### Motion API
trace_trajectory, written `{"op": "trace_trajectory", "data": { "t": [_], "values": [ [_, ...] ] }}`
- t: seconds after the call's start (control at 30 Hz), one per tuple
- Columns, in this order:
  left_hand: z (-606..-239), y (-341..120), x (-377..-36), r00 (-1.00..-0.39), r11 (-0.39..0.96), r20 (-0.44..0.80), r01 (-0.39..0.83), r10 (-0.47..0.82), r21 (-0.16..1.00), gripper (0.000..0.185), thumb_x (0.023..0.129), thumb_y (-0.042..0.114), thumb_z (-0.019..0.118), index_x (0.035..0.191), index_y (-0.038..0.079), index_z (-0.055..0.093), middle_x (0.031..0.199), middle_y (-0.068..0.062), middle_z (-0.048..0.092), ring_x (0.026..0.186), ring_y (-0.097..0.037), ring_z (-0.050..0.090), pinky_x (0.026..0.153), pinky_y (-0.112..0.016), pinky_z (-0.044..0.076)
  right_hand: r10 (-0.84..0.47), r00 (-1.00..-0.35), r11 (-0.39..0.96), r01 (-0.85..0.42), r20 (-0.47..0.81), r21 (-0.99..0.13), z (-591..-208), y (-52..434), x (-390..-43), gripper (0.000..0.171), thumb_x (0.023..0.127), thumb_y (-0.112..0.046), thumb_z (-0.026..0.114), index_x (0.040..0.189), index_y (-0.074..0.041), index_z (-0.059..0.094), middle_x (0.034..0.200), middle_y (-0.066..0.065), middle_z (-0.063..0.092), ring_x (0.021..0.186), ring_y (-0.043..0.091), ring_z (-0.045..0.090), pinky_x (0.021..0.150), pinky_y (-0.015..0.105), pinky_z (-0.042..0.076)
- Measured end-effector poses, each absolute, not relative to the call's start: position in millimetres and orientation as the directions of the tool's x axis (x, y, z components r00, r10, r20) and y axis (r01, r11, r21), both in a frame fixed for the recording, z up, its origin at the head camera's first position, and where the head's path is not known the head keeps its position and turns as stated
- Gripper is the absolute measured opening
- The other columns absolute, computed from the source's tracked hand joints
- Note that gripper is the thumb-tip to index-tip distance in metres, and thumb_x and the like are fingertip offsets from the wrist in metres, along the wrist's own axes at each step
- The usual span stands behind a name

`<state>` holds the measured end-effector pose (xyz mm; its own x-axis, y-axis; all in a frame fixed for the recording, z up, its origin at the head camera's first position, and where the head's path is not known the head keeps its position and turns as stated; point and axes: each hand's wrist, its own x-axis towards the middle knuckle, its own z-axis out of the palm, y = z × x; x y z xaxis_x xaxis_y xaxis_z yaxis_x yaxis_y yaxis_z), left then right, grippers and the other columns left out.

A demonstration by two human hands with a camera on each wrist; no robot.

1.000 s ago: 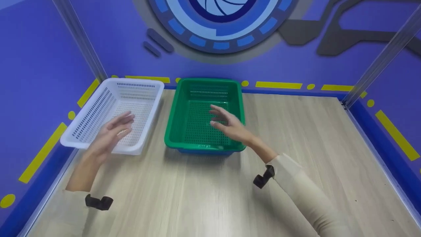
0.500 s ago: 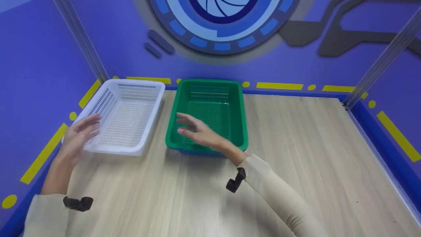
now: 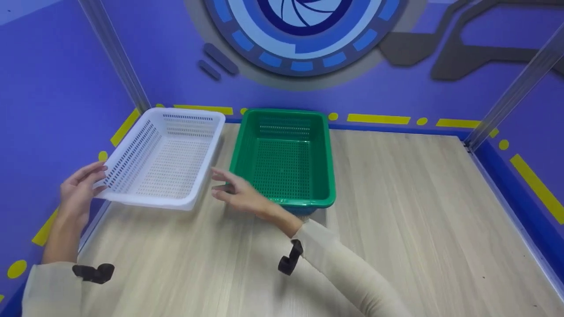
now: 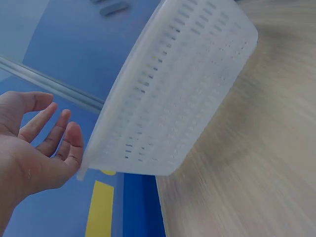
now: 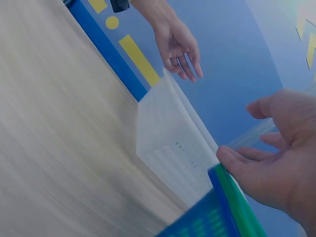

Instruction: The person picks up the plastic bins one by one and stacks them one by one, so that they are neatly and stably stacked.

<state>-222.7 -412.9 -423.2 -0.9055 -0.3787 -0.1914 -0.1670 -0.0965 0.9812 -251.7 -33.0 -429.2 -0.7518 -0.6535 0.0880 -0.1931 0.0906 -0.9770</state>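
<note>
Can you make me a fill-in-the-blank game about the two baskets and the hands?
1. The basket nearest the left hand is coloured ____.
2. The green basket stands on the ____ side of the white basket.
3. The fingers of the right hand are ____, not curled into a fist.
4. Both baskets sit on a ____ table.

Missing words: white; right; straight; wooden

- Green basket: on surface, far side, w/ blue base showing at near edge.
- Surface: pale wood grain.
- Purple walls, yellow dashes along bottom.
</note>
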Motion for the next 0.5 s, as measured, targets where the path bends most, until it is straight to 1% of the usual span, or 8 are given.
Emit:
{"op": "trace_trajectory", "data": {
  "t": [0.07, 0.13, 0.3, 0.4, 0.5],
  "values": [
    [-424.9, -415.5, -221.4, -0.895, -0.118, -0.195, -0.161, -0.402, 0.98, 0.058, 0.086, 0.03, 0.069, 0.139, 0.018, 0.048, 0.119, 0.012, 0.057, 0.115, -0.008, 0.043, 0.081, -0.014, 0.047, -0.658, -0.747, 0.089, -0.205, 0.097, -0.975, -430.5, -39.5, -248.7, 0.058, 0.095, -0.014, 0.056, 0.148, -0.017, 0.032, 0.147, 0.013, 0.04, 0.125, 0.024, 0.052, 0.095, 0.025, 0.048],
    [-425.1, -418.5, -220.0, -0.886, -0.139, -0.199, -0.154, -0.419, 0.978, 0.055, 0.086, 0.027, 0.07, 0.137, 0.018, 0.05, 0.115, 0.012, 0.058, 0.114, -0.009, 0.044, 0.076, -0.012, 0.048, -0.668, -0.737, 0.087, -0.214, 0.102, -0.973, -432.0, -45.2, -246.1, 0.058, 0.095, -0.012, 0.055, 0.148, -0.014, 0.031, 0.148, 0.014, 0.038, 0.125, 0.023, 0.052, 0.095, 0.024, 0.047],
    [-426.0, -426.0, -216.7, -0.869, -0.172, -0.211, -0.148, -0.449, 0.974, 0.052, 0.087, 0.023, 0.069, 0.136, 0.018, 0.051, 0.112, 0.014, 0.059, 0.111, -0.008, 0.047, 0.075, -0.012, 0.048, -0.694, -0.713, 0.085, -0.219, 0.1, -0.972, -435.0, -56.0, -238.9, 0.059, 0.094, -0.008, 0.056, 0.148, -0.011, 0.031, 0.15, 0.017, 0.034, 0.128, 0.027, 0.05, 0.095, 0.024, 0.047],
    [-428.9, -430.6, -216.1, -0.849, -0.174, -0.229, -0.164, -0.476, 0.971, 0.053, 0.086, 0.026, 0.07, 0.136, 0.019, 0.051, 0.115, 0.015, 0.055, 0.112, -0.007, 0.046, 0.075, -0.012, 0.047, -0.707, -0.7, 0.097, -0.23, 0.096, -0.968, -437.2, -61.0, -234.9, 0.061, 0.093, -0.006, 0.056, 0.148, -0.012, 0.031, 0.151, 0.013, 0.034, 0.128, 0.029, 0.049, 0.094, 0.023, 0.048],
    [-433.6, -435.1, -215.2, -0.821, -0.172, -0.259, -0.198, -0.509, 0.965, 0.053, 0.085, 0.031, 0.07, 0.135, 0.023, 0.052, 0.117, 0.016, 0.051, 0.111, -0.006, 0.044, 0.079, -0.014, 0.045, -0.711, -0.699, 0.129, -0.231, 0.073, -0.964, -440.4, -66.2, -231.8, 0.063, 0.092, -0.009, 0.058, 0.149, -0.014, 0.03, 0.152, 0.008, 0.032, 0.128, 0.025, 0.049, 0.093, 0.021, 0.048]
  ]
}}
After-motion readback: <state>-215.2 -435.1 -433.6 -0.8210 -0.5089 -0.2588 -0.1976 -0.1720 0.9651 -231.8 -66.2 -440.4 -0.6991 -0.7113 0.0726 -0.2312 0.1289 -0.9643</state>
